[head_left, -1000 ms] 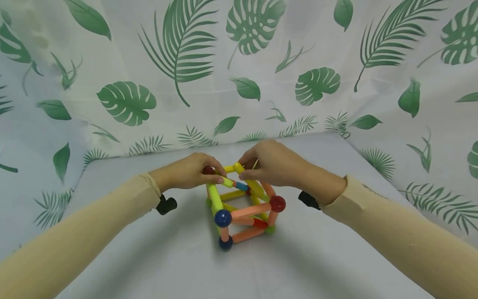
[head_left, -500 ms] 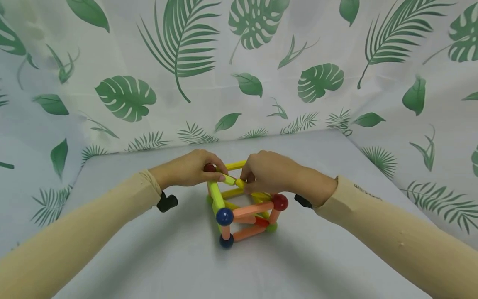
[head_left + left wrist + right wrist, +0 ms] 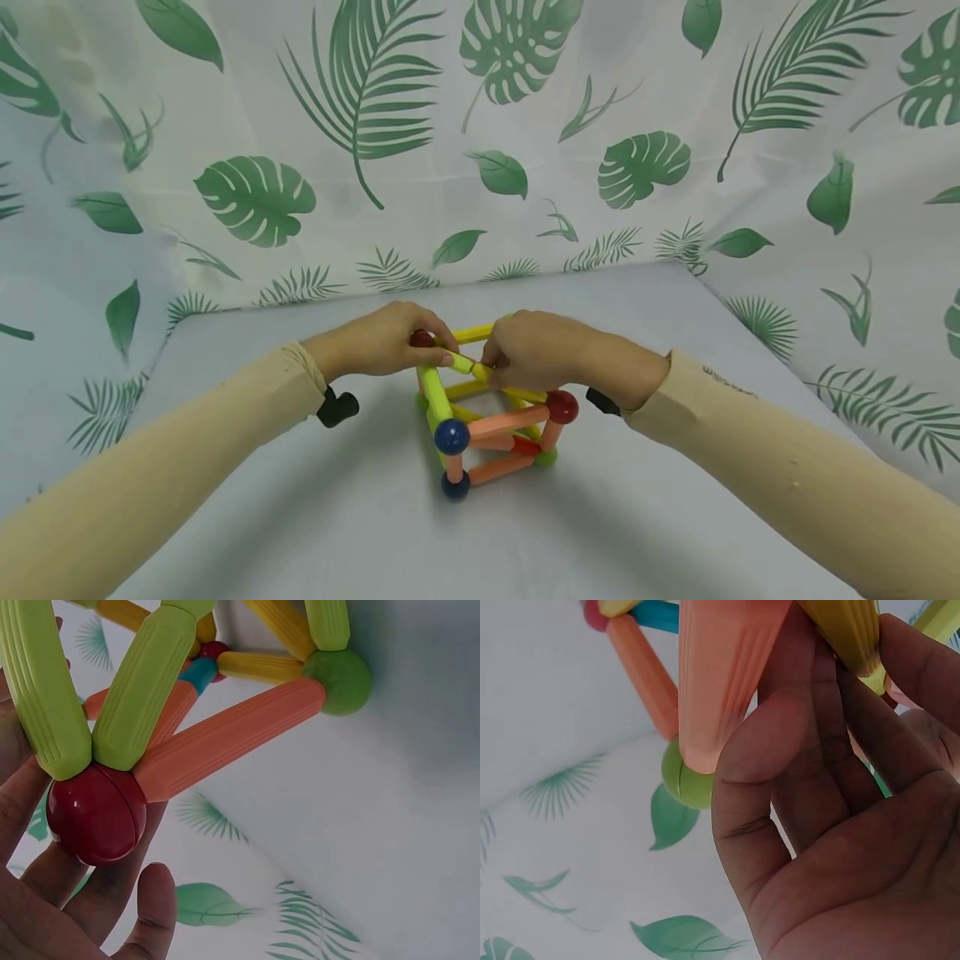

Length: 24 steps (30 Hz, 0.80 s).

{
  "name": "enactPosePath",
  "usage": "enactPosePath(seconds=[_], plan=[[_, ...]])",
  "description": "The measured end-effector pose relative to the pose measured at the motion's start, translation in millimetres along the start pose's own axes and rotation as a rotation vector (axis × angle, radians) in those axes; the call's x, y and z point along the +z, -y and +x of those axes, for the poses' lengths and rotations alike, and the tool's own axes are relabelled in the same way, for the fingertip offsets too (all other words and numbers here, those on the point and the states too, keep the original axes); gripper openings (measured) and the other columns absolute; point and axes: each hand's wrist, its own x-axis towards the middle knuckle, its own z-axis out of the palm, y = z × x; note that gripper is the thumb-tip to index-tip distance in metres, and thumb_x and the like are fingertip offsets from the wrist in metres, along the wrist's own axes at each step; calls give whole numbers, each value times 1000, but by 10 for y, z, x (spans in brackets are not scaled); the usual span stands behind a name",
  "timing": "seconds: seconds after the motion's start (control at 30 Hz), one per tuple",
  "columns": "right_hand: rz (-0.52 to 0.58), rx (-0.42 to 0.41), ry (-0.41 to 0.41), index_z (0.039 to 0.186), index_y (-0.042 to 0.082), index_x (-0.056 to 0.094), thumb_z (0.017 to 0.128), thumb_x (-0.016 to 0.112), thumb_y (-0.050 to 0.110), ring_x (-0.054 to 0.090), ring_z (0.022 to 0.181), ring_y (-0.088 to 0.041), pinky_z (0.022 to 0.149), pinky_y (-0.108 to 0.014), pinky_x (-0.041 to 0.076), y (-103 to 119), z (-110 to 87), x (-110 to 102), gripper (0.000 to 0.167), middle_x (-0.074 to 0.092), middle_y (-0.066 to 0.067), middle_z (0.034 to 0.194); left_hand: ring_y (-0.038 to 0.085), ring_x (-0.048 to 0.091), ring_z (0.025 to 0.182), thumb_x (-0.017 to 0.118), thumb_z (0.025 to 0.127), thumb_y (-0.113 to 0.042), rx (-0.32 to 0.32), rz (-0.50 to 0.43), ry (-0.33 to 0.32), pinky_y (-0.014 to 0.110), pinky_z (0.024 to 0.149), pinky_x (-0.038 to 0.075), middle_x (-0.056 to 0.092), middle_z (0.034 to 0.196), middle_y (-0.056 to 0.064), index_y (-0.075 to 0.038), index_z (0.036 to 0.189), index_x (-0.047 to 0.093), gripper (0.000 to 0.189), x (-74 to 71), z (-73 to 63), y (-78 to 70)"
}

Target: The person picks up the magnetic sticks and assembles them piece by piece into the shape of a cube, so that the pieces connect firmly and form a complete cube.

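A frame of magnetic rods and balls stands on the white cloth, with a blue ball [image 3: 452,436] at its near left corner and a red ball [image 3: 562,407] at its near right. My left hand [image 3: 382,337] pinches a yellow-green magnetic rod [image 3: 461,362] beside a dark red ball [image 3: 97,814]. In the left wrist view, two yellow-green rods and an orange rod [image 3: 232,739] meet at that ball. My right hand [image 3: 547,350] pinches a yellow magnetic rod [image 3: 846,634], its end right at the yellow-green rod's tip. Fingers hide much of both rods.
Lower in the frame are a green ball [image 3: 547,456], a dark blue ball [image 3: 454,485] and an orange rod [image 3: 492,471] between them. A yellow rod [image 3: 474,334] spans the back. Behind hangs a leaf-print curtain [image 3: 420,108].
My right hand has come down and slightly nearer, bringing the yellow rod's raised end to the tip of the yellow-green rod. My left hand has stayed nearly still.
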Motion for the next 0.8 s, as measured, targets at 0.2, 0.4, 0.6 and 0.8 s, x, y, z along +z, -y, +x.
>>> enactPosePath(seconds=[0.2,0.4,0.6,0.8], plan=[[21,4,-11,118,14,77,96,69,23,61,87,-14,82,-33,52,5,23,4,25,71,7,97,15,60,83,70,98,-30,-23,-4,-7,32,76,52,69,104,-5,-21,112,76,18,1,-11,7],[88,30,-3,120,10,75,94,69,20,63,65,-14,67,-29,54,-33,26,22,28,70,4,93,16,60,84,70,98,-33,-30,-2,-12,32,76,52,68,106,-5,-23,112,77,18,17,17,-7],[109,-29,-41,124,10,72,95,71,25,64,75,-10,69,-27,54,-123,-11,55,33,70,7,91,16,62,86,70,98,-33,-36,-12,-5,32,77,52,69,107,-5,-22,115,76,21,27,29,-45],[119,-147,-350,127,14,69,97,69,28,62,96,-10,79,-33,54,-282,-318,89,33,68,8,108,21,61,117,72,94,-43,-45,-79,-37,41,93,53,60,136,-1,-30,149,51,60,2,-80,22]])
